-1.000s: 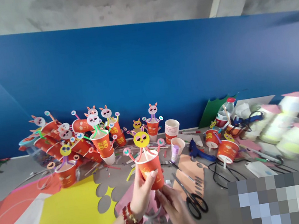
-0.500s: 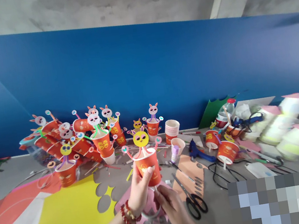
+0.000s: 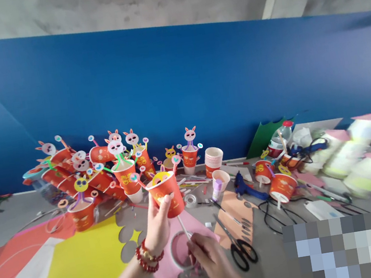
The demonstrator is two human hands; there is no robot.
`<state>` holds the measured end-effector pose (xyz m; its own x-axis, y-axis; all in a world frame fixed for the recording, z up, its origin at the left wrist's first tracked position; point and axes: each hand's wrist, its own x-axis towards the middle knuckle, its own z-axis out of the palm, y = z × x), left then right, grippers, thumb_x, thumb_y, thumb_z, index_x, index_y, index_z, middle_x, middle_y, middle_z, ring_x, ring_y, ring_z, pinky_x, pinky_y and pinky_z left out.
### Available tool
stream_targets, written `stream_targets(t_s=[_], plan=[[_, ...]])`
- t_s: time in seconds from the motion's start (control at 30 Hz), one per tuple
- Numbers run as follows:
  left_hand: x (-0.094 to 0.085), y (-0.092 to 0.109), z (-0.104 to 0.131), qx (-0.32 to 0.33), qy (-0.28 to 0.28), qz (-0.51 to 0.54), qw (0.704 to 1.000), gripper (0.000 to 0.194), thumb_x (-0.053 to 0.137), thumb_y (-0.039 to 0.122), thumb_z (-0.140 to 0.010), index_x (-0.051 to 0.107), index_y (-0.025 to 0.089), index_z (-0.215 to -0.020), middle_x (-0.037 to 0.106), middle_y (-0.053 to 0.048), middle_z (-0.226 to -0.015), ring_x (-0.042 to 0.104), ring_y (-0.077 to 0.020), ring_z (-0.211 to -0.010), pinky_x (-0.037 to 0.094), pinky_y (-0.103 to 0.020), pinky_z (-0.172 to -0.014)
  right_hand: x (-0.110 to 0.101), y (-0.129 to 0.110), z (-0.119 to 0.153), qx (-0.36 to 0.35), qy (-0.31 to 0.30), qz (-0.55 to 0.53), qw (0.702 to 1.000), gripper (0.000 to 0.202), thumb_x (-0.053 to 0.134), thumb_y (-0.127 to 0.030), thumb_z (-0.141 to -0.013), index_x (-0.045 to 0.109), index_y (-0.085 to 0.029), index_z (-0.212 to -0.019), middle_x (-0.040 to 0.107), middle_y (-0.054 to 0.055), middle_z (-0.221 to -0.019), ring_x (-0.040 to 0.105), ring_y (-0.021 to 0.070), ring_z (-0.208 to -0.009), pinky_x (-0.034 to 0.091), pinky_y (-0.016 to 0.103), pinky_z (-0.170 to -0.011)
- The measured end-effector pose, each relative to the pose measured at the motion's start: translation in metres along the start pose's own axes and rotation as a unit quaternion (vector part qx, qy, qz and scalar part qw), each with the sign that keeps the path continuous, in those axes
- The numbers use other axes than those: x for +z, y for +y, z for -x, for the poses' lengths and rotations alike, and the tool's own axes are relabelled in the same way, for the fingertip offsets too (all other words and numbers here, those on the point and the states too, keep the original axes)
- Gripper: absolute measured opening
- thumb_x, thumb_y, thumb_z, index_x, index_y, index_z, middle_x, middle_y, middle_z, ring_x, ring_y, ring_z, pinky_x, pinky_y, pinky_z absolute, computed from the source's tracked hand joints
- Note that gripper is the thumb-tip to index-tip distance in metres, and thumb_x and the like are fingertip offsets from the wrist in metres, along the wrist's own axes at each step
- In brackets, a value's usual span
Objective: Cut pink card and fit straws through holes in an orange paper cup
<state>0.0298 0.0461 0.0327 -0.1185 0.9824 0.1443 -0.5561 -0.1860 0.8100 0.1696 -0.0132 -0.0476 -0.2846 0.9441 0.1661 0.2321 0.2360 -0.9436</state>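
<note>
My left hand (image 3: 159, 223), with red bead bracelets at the wrist, is closed around a red paper cup (image 3: 172, 200). The cup leans to the left. A yellow paper face (image 3: 161, 177) sits low inside its rim, mostly hidden, with round paper paws (image 3: 175, 160) on stalks sticking out at both sides. From the cup's base a thin white stick (image 3: 182, 224) comes out downward. My right hand (image 3: 207, 255) pinches the lower end of that stick. Below the hands lie a pink paper sheet (image 3: 165, 255) and a roll of tape (image 3: 177, 258), partly covered by my right hand.
Several finished cup figures (image 3: 125, 172) crowd the left back. Black-handled scissors (image 3: 240, 248) lie on peach paper (image 3: 231, 207) at right, near a blue glue gun (image 3: 246, 188). A stack of paper cups (image 3: 213, 162) stands behind. Yellow paper (image 3: 82, 268) covers the left front.
The cup has moved left and tilted. Its yellow face has sunk into the cup, while more of the white stick shows between the cup and my right hand.
</note>
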Motion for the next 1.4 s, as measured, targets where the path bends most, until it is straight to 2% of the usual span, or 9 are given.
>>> stream_targets(t_s=[0.3,0.53,0.7,0.9,1.0,1.17,1.27,1.33,1.4], plan=[[0.008,-0.028,0.027,-0.065,-0.058,-0.035,0.996,0.061,0.074,0.043,-0.08,0.05,0.022,-0.132,0.073,-0.008,-0.094,0.07,-0.0205,-0.075,0.056,-0.03,-0.066,-0.005,-0.001,-0.003,-0.036,0.061,-0.004,0.997,0.043,0.043,-0.047,-0.101,0.054,-0.019,-0.071,0.055,0.001,-0.065,0.053,0.0149,-0.061,0.038,0.025,-0.058],[0.004,-0.033,0.031,-0.077,-0.084,-0.038,0.993,0.052,0.071,0.041,-0.083,0.053,0.02,-0.127,0.073,-0.009,-0.091,0.069,-0.0205,-0.071,0.053,-0.026,-0.057,-0.007,-0.003,-0.003,-0.035,0.057,-0.029,0.997,0.036,0.045,-0.046,-0.1,0.058,-0.019,-0.081,0.057,0.001,-0.069,0.051,0.0157,-0.061,0.038,0.025,-0.056],[0.0,-0.037,0.03,-0.09,-0.101,0.022,0.991,0.046,0.067,0.044,-0.084,0.059,0.017,-0.119,0.072,-0.009,-0.087,0.07,-0.0249,-0.08,0.056,-0.036,-0.071,-0.008,-0.003,0.0,-0.062,0.052,-0.065,0.995,0.03,0.048,-0.045,-0.099,0.059,-0.019,-0.089,0.057,0.002,-0.075,0.052,0.0166,-0.067,0.042,0.027,-0.062],[-0.003,-0.043,0.027,-0.129,-0.147,0.075,0.978,0.051,0.058,0.06,-0.084,0.068,0.011,-0.094,0.072,-0.015,-0.086,0.07,-0.0304,-0.085,0.054,-0.044,-0.081,-0.012,0.005,-0.001,-0.074,0.192,-0.13,0.97,0.025,0.053,-0.045,-0.096,0.055,-0.02,-0.095,0.057,0.003,-0.083,0.055,0.0178,-0.073,0.048,0.028,-0.067],[-0.005,-0.048,0.028,-0.109,-0.106,0.053,0.987,0.045,0.062,0.055,-0.084,0.069,0.013,-0.101,0.074,-0.013,-0.092,0.069,-0.0285,-0.088,0.053,-0.042,-0.083,-0.018,0.0,-0.007,-0.082,0.211,-0.143,0.964,0.028,0.056,-0.047,-0.093,0.055,-0.022,-0.106,0.061,0.006,-0.093,0.06,0.0204,-0.082,0.051,0.03,-0.073],[-0.007,-0.05,0.029,-0.035,-0.122,-0.058,0.99,0.049,0.076,0.036,-0.078,0.063,0.02,-0.122,0.068,-0.011,-0.121,0.061,-0.0301,-0.112,0.047,-0.04,-0.098,-0.031,-0.021,-0.017,-0.043,0.099,-0.176,0.978,0.042,0.06,-0.045,-0.092,0.048,-0.024,-0.127,0.063,0.012,-0.116,0.065,0.0246,-0.096,0.057,0.033,-0.074],[-0.009,-0.049,0.026,-0.014,-0.133,-0.075,0.988,0.054,0.073,0.036,-0.081,0.057,0.021,-0.131,0.064,-0.012,-0.129,0.055,-0.0316,-0.123,0.043,-0.041,-0.104,-0.041,-0.033,-0.024,-0.033,0.056,-0.128,0.99,0.039,0.06,-0.043,-0.093,0.051,-0.022,-0.125,0.064,0.012,-0.116,0.065,0.0245,-0.097,0.057,0.034,-0.077],[-0.011,-0.047,0.023,-0.02,-0.128,-0.068,0.989,0.058,0.072,0.037,-0.082,0.053,0.022,-0.134,0.064,-0.013,-0.129,0.057,-0.0316,-0.122,0.044,-0.043,-0.103,-0.049,-0.04,-0.029,-0.056,0.074,-0.078,0.993,0.033,0.059,-0.043,-0.093,0.055,-0.02,-0.116,0.066,0.01,-0.106,0.066,0.0234,-0.091,0.057,0.033,-0.076],[-0.012,-0.043,0.02,-0.017,-0.119,-0.076,0.99,0.06,0.073,0.037,-0.082,0.05,0.023,-0.136,0.064,-0.013,-0.129,0.058,-0.0312,-0.12,0.045,-0.043,-0.102,-0.057,-0.047,-0.035,-0.098,0.163,-0.016,0.982,0.027,0.059,-0.043,-0.093,0.056,-0.02,-0.107,0.066,0.008,-0.096,0.064,0.0218,-0.084,0.055,0.032,-0.074]])
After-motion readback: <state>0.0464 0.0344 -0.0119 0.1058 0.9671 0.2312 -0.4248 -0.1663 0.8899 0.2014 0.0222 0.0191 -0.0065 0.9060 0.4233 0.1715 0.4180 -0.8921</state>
